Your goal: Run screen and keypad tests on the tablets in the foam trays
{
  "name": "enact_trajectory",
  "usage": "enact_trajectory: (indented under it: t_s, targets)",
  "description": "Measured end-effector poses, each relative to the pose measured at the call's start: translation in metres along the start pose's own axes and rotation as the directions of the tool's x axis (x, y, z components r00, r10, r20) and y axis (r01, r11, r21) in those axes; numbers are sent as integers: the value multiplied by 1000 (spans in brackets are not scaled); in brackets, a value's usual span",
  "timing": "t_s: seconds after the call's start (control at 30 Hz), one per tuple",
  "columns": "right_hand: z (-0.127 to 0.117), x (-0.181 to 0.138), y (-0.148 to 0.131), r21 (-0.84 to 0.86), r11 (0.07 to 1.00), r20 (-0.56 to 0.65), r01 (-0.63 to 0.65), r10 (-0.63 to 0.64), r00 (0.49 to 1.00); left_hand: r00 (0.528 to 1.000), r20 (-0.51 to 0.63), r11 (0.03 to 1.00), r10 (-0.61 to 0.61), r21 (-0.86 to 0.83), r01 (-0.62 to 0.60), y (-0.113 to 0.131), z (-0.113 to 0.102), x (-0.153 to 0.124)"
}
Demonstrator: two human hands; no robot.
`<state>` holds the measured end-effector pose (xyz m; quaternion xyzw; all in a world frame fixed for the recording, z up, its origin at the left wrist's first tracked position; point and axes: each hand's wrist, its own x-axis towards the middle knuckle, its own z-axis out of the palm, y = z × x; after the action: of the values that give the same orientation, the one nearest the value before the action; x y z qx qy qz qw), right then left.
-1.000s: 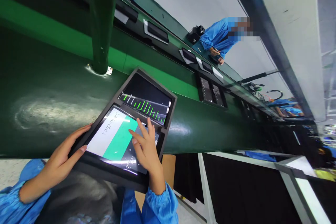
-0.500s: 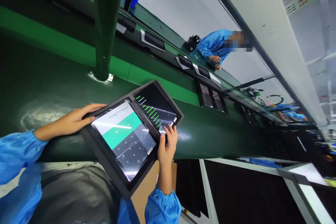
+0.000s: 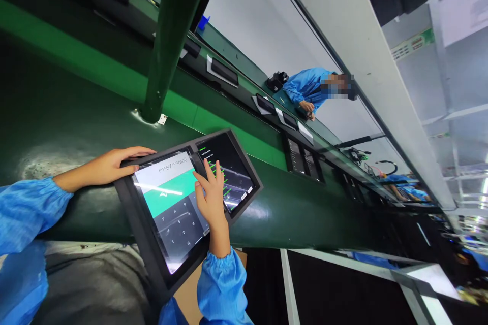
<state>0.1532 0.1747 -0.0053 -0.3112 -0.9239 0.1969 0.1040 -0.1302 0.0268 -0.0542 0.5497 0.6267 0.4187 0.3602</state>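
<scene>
A dark tray (image 3: 133, 223) lies at the near edge of the green conveyor belt (image 3: 68, 117) and holds two lit tablets side by side. The nearer tablet (image 3: 168, 203) shows a white and green screen with a number pad. The farther tablet (image 3: 232, 162) shows a dark screen with green bars. My left hand (image 3: 114, 162) grips the tray's far left edge, fingers curled over the rim. My right hand (image 3: 209, 198) lies over the divide between the two tablets, fingers stretched out and touching the screens.
A green post (image 3: 171, 35) rises from the belt just behind the tray. More trays with tablets (image 3: 303, 155) sit farther down the line. A person in a blue coat (image 3: 308, 89) works at the far side. A cardboard box (image 3: 186, 284) stands below the tray.
My right hand has moved from the tray's right edge back onto the screens between the tablets. The tray has turned slightly, and my left hand keeps its grip on the rim.
</scene>
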Motion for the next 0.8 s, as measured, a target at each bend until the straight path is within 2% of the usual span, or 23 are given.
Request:
enact_trajectory:
  t_s: [0.1,0.27,0.33,0.57,0.7,0.8]
  targets:
    - [1,-4,2,0,1000,-31,12,-12,999,1000,17,1000,20,-21,-20,-14,0,3]
    - [2,-9,10,51,997,-286,54,-37,957,999,27,999,22,-40,-21,-20,1,3]
    - [2,-9,13,91,994,-332,59,-25,943,999,28,999,16,-44,-15,-19,1,3]
    - [1,-17,10,148,989,-315,-7,54,948,999,39,999,2,-46,0,-20,2,3]
    - [-1,-40,4,180,980,-308,-86,139,941,999,42,999,2,-47,0,-21,2,3]
    - [1,-57,2,168,981,-272,-98,142,952,999,44,999,-1,-41,3,-21,1,3]
